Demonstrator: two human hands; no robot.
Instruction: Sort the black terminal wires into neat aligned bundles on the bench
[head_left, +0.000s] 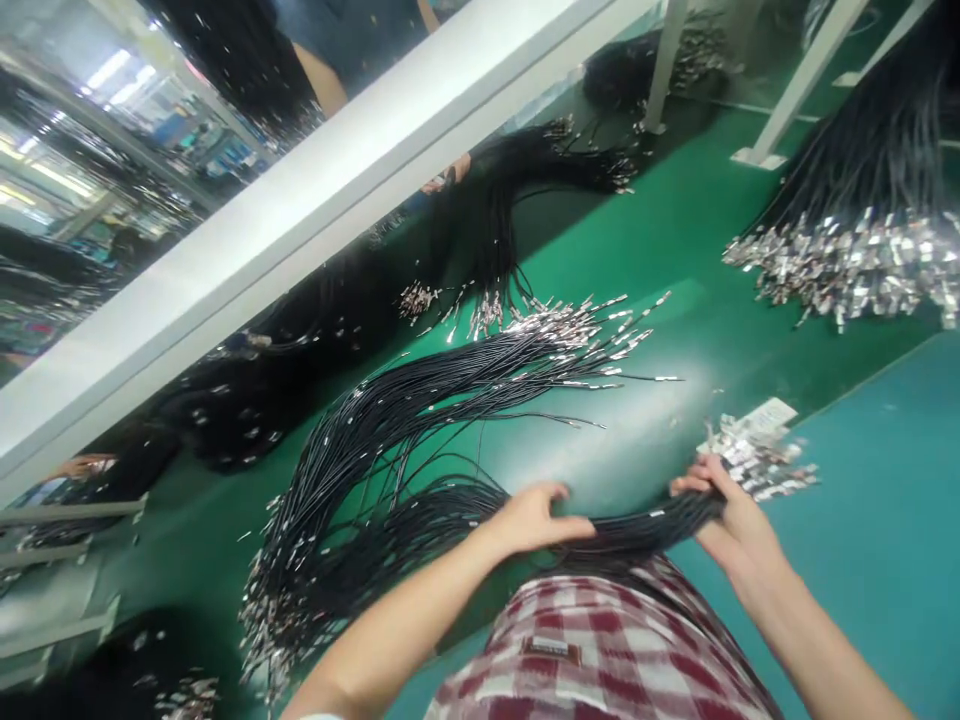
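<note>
A bundle of thin black cables (pixel 630 532) runs across the front of the green tabletop, close to my body. My right hand (pixel 731 510) is closed around it near its right end, just behind a cluster of silvery connector tips (pixel 757 460). A small white label (pixel 770 415) shows beside those tips. Over the same bundle, further left, lies my left hand (pixel 536 517), its thumb and forefinger apart; its other fingers are hidden. Beyond my hands, a second black cable bundle (pixel 420 385) curves across the table, its metal tips fanned out to the right.
A white metal beam (pixel 300 200) crosses diagonally above the table. Cables with silvery ends (pixel 862 260) hang at the right. More black cables (pixel 499 220) lie beyond the beam, where another person's hand (pixel 450 172) shows. White posts (pixel 787 100) stand at the back right.
</note>
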